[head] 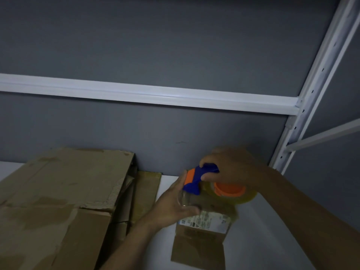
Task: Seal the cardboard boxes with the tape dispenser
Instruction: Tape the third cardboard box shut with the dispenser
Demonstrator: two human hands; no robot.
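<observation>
A blue and orange tape dispenser (200, 177) with a roll of clear yellowish tape (244, 197) hangs above a small cardboard box (198, 244) that carries a white printed label. My right hand (231, 168) grips the dispenser from above. My left hand (175, 203) pinches the loose end of the clear tape just below the dispenser's blue mouth, over the box's far edge. The box lies on a white surface (272, 230).
A large worn cardboard box (58, 191) with torn flaps fills the left side; flattened cardboard (144, 191) stands between it and the small box. A grey wall, a white shelf beam (155, 96) and a white slotted upright (315, 90) lie behind.
</observation>
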